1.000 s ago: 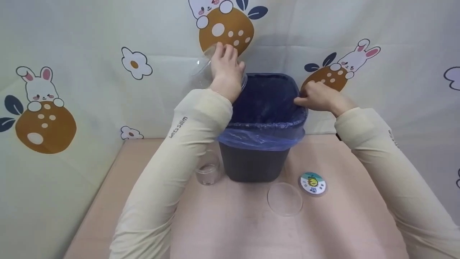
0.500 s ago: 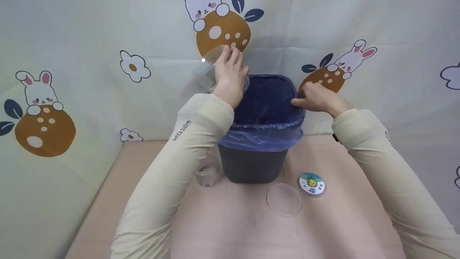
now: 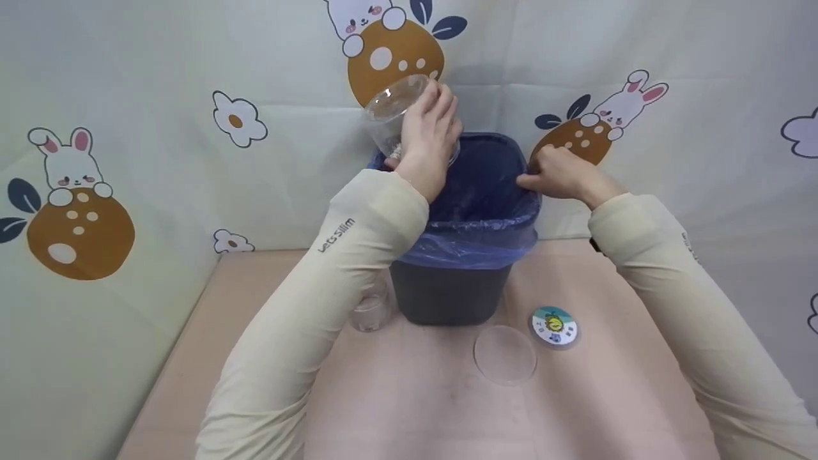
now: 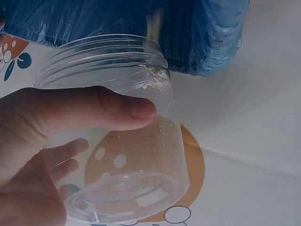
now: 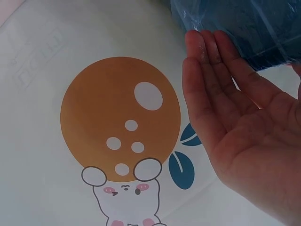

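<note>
My left hand (image 3: 427, 131) grips a clear plastic jar (image 3: 386, 124), which is tipped with its threaded mouth over the trash bin (image 3: 450, 294). In the left wrist view the thumb lies across the jar's side. Pale flakes (image 4: 157, 77) gather inside near the mouth, and a blurred streak hangs beyond it against the blue bag. A blue bag (image 3: 473, 249) lines the bin and folds over its rim. My right hand (image 3: 565, 172) pinches the bin's right rim, thumb on the inner side; the fingers (image 5: 207, 89) lie along the outside in the right wrist view.
A smaller clear jar (image 3: 370, 314) stands left of the bin, partly behind the left sleeve. On the pink table (image 3: 415, 409) lie a clear round disc (image 3: 505, 356) and a round lid with a printed label (image 3: 554, 326). A printed cloth (image 3: 307, 179) hangs close behind the bin.
My left hand has moved right, carrying the jar farther over the bin and tilting it more, its base raised. Pale flakes show more plainly in it. My right hand stays on the rim.
</note>
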Demonstrator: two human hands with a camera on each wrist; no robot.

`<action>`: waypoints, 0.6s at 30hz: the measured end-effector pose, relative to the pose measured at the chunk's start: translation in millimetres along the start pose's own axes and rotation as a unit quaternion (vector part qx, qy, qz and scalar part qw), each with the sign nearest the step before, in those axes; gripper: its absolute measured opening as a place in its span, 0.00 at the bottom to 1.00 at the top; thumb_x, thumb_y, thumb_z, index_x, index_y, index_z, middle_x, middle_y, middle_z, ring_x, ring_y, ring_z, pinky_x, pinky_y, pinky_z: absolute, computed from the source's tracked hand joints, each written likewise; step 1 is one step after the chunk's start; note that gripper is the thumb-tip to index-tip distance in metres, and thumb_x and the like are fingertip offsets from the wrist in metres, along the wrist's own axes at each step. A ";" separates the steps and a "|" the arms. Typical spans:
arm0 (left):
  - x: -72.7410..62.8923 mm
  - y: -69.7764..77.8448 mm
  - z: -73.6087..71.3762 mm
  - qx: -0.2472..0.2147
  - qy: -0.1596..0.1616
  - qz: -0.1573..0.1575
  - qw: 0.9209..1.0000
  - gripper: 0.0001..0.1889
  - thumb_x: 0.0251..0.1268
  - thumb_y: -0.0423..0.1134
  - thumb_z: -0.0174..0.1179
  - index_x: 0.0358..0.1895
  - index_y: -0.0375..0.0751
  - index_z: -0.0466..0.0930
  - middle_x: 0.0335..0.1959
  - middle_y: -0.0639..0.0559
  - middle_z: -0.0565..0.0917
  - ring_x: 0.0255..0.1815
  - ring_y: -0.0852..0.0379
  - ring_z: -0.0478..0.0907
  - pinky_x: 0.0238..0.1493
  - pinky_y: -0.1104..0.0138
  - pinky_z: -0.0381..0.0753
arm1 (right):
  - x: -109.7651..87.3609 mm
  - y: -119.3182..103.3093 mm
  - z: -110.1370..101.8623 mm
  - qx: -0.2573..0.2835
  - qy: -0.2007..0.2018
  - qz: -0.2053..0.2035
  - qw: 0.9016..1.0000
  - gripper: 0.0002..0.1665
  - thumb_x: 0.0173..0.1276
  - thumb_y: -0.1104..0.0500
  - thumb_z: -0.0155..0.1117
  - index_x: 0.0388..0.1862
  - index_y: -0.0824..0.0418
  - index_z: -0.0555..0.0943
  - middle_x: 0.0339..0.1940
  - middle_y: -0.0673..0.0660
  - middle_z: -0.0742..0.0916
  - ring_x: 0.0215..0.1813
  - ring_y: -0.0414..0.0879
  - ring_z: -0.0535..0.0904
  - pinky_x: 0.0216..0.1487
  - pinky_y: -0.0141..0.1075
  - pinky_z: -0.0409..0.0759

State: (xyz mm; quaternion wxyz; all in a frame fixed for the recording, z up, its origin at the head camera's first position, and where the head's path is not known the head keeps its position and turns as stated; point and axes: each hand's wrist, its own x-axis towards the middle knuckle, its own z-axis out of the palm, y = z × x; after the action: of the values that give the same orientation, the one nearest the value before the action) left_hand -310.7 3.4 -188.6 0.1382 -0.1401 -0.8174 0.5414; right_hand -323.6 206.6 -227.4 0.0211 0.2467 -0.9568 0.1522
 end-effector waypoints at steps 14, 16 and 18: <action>-5.6 -6.0 -11.9 -0.142 -0.021 0.047 0.989 0.55 0.46 0.24 0.68 0.77 0.45 0.42 0.77 0.40 0.41 0.75 0.40 0.34 0.71 0.51 0.29 | -0.5 2.9 1.3 0.004 -0.005 0.011 1.000 0.18 0.65 0.57 0.56 0.16 0.64 0.75 0.11 0.48 0.72 0.16 0.42 0.66 0.21 0.34 0.64; -7.7 -10.2 -9.1 -0.196 -0.012 0.039 0.980 0.43 0.62 0.25 0.58 0.77 0.47 0.45 0.77 0.41 0.43 0.75 0.42 0.35 0.71 0.52 0.30 | -0.6 3.1 1.4 0.004 -0.005 0.011 1.000 0.18 0.65 0.57 0.56 0.17 0.64 0.76 0.11 0.48 0.72 0.16 0.42 0.66 0.21 0.34 0.64; -10.2 -16.5 -5.0 -0.251 0.000 0.024 0.968 0.32 0.73 0.26 0.44 0.76 0.49 0.48 0.76 0.41 0.46 0.75 0.43 0.37 0.71 0.53 0.32 | -0.6 3.1 1.7 0.006 -0.007 0.011 1.000 0.18 0.66 0.57 0.56 0.17 0.64 0.76 0.11 0.49 0.72 0.15 0.42 0.66 0.21 0.34 0.64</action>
State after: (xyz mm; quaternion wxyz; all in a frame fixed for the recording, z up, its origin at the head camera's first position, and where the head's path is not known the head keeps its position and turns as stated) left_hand -300.7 -2.4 -172.2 0.0856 -0.1902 -0.9236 0.3218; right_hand -324.5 209.0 -230.0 0.0108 0.2372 -0.9587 0.1564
